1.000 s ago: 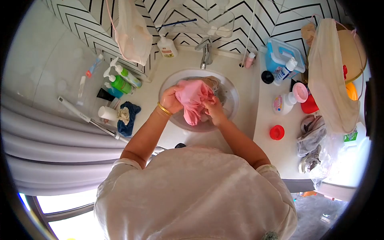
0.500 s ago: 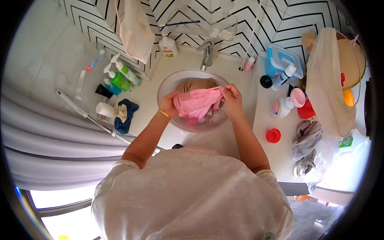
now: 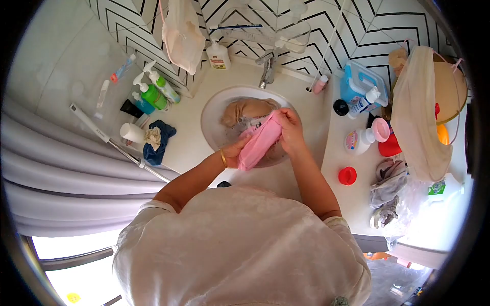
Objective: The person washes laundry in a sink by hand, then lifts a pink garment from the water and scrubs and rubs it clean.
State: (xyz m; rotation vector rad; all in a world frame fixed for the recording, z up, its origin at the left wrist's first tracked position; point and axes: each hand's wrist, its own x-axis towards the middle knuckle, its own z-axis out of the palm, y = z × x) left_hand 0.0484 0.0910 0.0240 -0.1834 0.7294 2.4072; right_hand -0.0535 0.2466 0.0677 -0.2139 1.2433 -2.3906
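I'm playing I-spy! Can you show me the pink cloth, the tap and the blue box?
Pink cloth (image 3: 261, 143): head view, middle of the cloth.
Tap (image 3: 267, 67): head view, on its metal body.
Blue box (image 3: 363, 79): head view, on its top.

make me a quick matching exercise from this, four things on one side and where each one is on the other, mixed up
Things
1. pink cloth
2. brown cloth
3. red cap
4. faucet

Places
A. on the counter, right of the basin
B. behind the basin
C. between the left hand and right hand
D. inside the basin

Pairs: 1-C, 2-D, 3-A, 4-B
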